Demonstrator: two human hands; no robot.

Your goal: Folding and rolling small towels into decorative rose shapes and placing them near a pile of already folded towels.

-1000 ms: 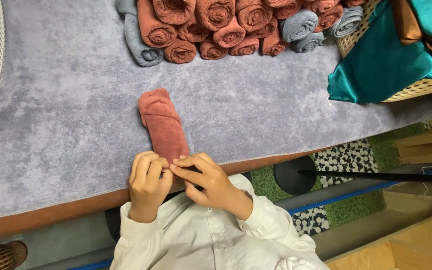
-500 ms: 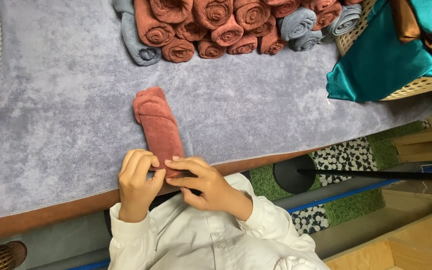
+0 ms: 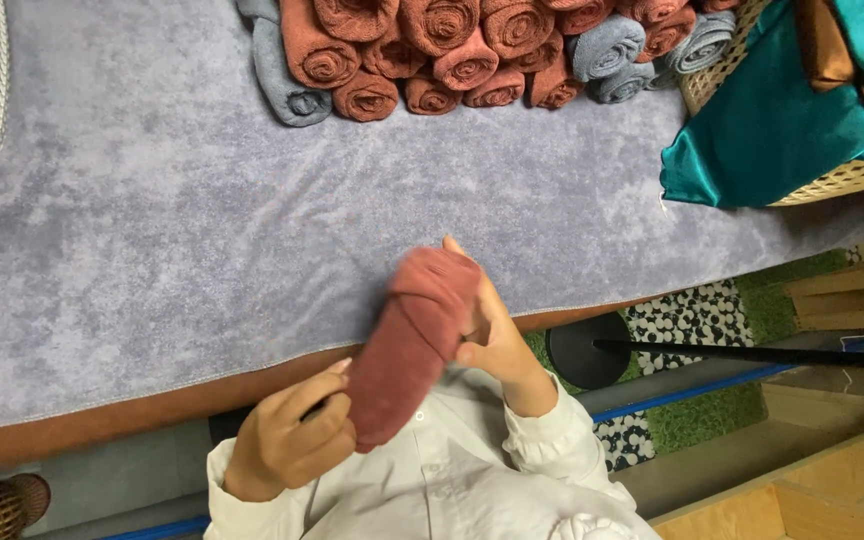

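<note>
The rolled rust-red terry towel (image 3: pixel 414 345) has left the grey plush-covered desk (image 3: pixel 152 230), where it lay half a second ago, and now slants in the air over the desk's near edge. Beyond the towel, at the desk's far edge, sits a pile of rolled rust and grey towels (image 3: pixel 472 55) (a teal satin cloth (image 3: pixel 762 120) lies to its right). The right hand (image 3: pixel 497 335) grips the towel's upper end; the left hand (image 3: pixel 287 445) clasps its lower end.
</note>
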